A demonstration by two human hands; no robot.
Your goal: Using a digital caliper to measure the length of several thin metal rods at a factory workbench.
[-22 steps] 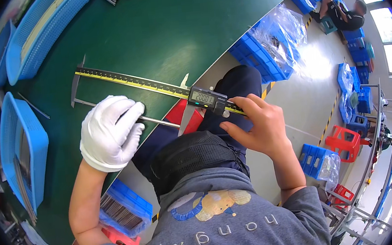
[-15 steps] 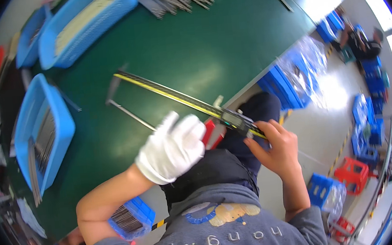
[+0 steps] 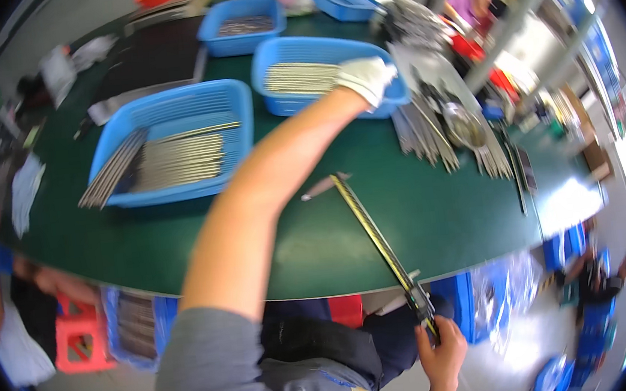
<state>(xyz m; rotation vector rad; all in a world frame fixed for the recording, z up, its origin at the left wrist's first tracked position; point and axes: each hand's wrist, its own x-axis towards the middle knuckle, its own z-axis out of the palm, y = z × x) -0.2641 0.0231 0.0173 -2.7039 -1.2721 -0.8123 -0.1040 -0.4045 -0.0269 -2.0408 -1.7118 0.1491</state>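
Note:
My right hand [image 3: 443, 355] is closed around the body end of a long digital caliper [image 3: 377, 236], which slants away over the green table. Its jaws [image 3: 321, 187] are at the far end, with no rod against them. My left hand [image 3: 368, 81], in a white glove, reaches far across to a blue basket [image 3: 285, 106] of thin metal rods [image 3: 302, 77]. It is over the right part of that basket; blur hides its fingers, and I cannot tell whether they hold a rod.
A nearer blue basket [image 3: 177, 197] holds rods, some leaning over its left rim. Behind are a smaller blue basket [image 3: 244, 44] and a blue tray [image 3: 343, 2]. Bundled metal strips [image 3: 428, 143] lie at right. A person [image 3: 472, 10] is at the far right, another [image 3: 16, 322] at left.
My left hand has gone from beside the caliper to the far basket. The thin rod that ran from the jaws to it is no longer there. The view has turned toward the baskets.

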